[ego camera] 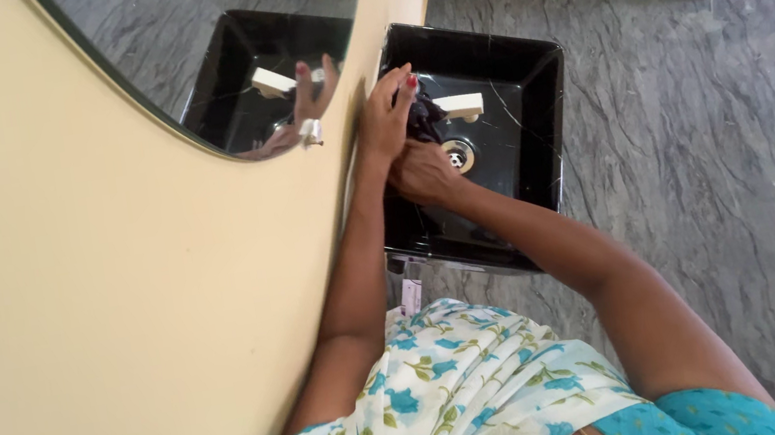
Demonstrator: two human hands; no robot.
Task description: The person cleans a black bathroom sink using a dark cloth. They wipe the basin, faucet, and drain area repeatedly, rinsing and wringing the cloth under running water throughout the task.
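Both hands meet over a square black basin (pixel 535 116) set against a pale yellow wall (pixel 118 316), with a round mirror (pixel 180 35) above it. The left hand (pixel 386 117) is raised near the wall side of the basin, its fingers curled around a dark, bunched piece of cloth (pixel 424 116). The right hand (pixel 422 174) sits just below, closed over the lower part of the same cloth, right above the metal drain (pixel 459 154). A small cream-coloured fitting (pixel 461 107), apparently a tap or soap holder, lies just beside the cloth. No running water can be made out.

The step in hand looks like rubbing or wringing the cloth inside the basin, with the two hands working against each other. Judging from this, the next move calls for a firm twisting or squeezing grip kept low over the drain, so that drips fall into the basin and not onto the grey marbled floor (pixel 709 203).
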